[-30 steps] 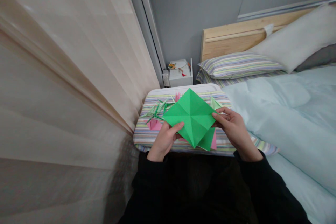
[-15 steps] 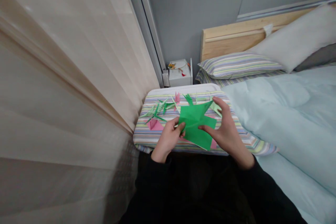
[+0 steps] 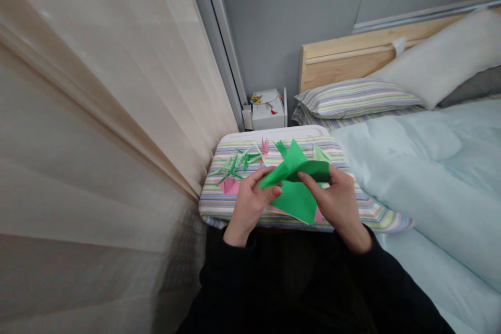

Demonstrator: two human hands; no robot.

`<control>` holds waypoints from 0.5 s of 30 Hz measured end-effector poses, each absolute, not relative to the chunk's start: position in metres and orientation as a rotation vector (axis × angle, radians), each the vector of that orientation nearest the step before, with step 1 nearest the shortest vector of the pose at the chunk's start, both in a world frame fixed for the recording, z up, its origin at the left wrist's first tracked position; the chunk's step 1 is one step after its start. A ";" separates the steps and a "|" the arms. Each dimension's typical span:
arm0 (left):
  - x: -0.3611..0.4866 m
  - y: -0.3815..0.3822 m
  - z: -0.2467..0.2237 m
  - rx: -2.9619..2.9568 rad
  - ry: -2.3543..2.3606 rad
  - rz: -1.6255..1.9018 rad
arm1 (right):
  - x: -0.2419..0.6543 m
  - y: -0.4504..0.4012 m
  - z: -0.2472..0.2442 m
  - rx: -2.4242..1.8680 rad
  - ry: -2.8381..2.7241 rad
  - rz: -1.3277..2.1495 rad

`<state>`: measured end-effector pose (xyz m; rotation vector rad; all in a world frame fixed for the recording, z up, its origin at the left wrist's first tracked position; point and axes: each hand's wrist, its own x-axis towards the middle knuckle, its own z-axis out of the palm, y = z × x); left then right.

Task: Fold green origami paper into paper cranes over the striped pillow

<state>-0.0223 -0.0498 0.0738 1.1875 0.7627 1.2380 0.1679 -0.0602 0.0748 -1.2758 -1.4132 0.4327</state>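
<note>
Pinching green origami paper (image 3: 296,199) with left hand (image 3: 249,211) and right hand (image 3: 340,203), corner pointing down

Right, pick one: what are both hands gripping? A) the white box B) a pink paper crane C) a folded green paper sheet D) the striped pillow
C: the left hand and right hand both pinch the folded green paper sheet.

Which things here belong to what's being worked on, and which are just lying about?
Things: green origami sheet, held by left hand and right hand; folded green paper figures; pink folded paper.
Rest: white tray, striped cloth, pale blue duvet, striped pillow, sheer curtain, white box.
</note>
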 end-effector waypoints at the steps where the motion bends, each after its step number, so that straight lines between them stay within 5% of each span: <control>1: -0.020 -0.050 0.076 1.199 0.764 1.251 | 0.167 -0.060 0.074 -1.299 -1.389 0.458; 15: -0.010 -0.032 0.063 1.226 1.061 1.448 | 0.168 -0.065 0.067 -0.930 -1.518 0.941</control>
